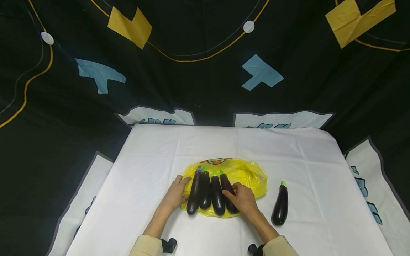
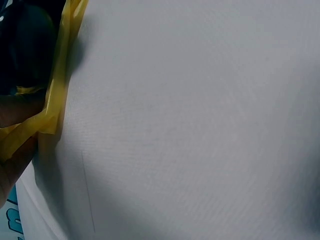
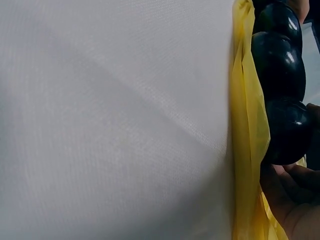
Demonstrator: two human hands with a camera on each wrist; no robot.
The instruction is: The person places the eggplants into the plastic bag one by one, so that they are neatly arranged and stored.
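Note:
Several dark purple eggplants point(image 1: 206, 190) lie side by side on a yellow plastic bag point(image 1: 253, 176), green stem ends pointing away. At the bag's left edge my left hand point(image 1: 174, 193) pinches the plastic, beside the leftmost eggplant point(image 1: 193, 195). The left wrist view shows a fold of the yellow bag point(image 2: 57, 95) between thumb and finger. My right hand point(image 1: 244, 199) holds the rightmost eggplant point(image 1: 226, 186), thumb on top and fingers along its outer side. In the right wrist view, that eggplant's rounded end point(image 3: 290, 132) sits against the fingers.
One more eggplant point(image 1: 280, 206) lies apart on the white tablecloth point(image 1: 320, 199), right of my right forearm. A black curtain point(image 1: 198, 92) with yellow and blue shapes hangs behind the table's far edge.

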